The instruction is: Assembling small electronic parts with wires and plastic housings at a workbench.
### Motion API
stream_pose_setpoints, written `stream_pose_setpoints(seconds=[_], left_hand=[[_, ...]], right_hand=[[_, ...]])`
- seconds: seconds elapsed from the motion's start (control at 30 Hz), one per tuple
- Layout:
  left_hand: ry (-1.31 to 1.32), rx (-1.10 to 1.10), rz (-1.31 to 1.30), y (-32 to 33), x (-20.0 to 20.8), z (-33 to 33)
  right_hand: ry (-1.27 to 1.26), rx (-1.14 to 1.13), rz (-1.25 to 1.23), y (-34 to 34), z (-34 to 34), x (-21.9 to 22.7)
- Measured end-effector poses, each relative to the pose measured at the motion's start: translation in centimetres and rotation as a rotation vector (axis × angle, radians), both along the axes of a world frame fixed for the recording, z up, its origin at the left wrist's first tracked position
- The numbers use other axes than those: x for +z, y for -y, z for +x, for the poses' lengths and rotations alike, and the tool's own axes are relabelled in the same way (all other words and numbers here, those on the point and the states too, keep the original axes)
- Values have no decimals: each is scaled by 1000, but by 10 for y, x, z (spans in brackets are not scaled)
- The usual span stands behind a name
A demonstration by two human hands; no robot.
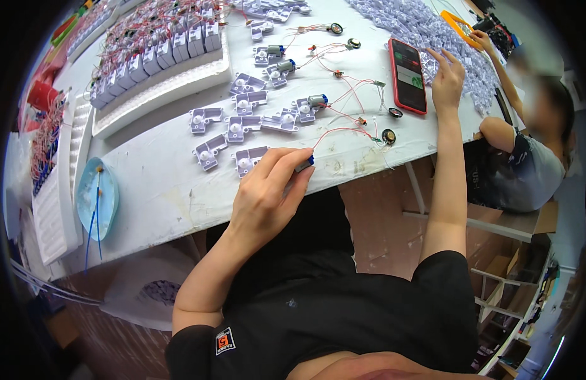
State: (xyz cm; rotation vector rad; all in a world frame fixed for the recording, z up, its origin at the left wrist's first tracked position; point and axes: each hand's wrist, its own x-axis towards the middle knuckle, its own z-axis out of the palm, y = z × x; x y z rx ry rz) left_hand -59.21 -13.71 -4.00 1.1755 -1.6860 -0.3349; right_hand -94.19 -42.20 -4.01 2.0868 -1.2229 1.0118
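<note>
My left hand [265, 193] pinches a small motor [309, 161] with a blue end, at the table's near edge. A red wire runs from the motor to a small circuit board and a round speaker [388, 136]. Just left of that hand lies a pale lilac plastic housing [244, 162], partly hidden by the fingers. My right hand [448, 82] is open, its fingers spread beside the right edge of a phone [407, 76] in a red case. The phone lies with its screen lit; whether a fingertip touches it, I cannot tell.
More housings [242, 128] lie in the middle, some with motors [317, 100] in them. Foam trays [166, 88] of wired assemblies stand at the left, near a light blue dish [110, 209]. Loose lilac parts [394, 19] are heaped at the far right, beside another person's arm [505, 73].
</note>
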Motion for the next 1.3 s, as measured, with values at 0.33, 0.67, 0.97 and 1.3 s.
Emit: stream_pose_setpoints(seconds=[0.33,0.67,0.97,1.3], left_hand=[[12,-14,20,-3,-3,2],[37,-7,-9,-3,-6,1],[43,2,-1,-3,-7,2],[63,3,-42,-2,-6,0]], right_hand=[[-15,23,65,-68,10,-2],[-77,104,112,-68,15,-3],[110,88,54,-84,22,5],[98,92,60,-88,24,5]])
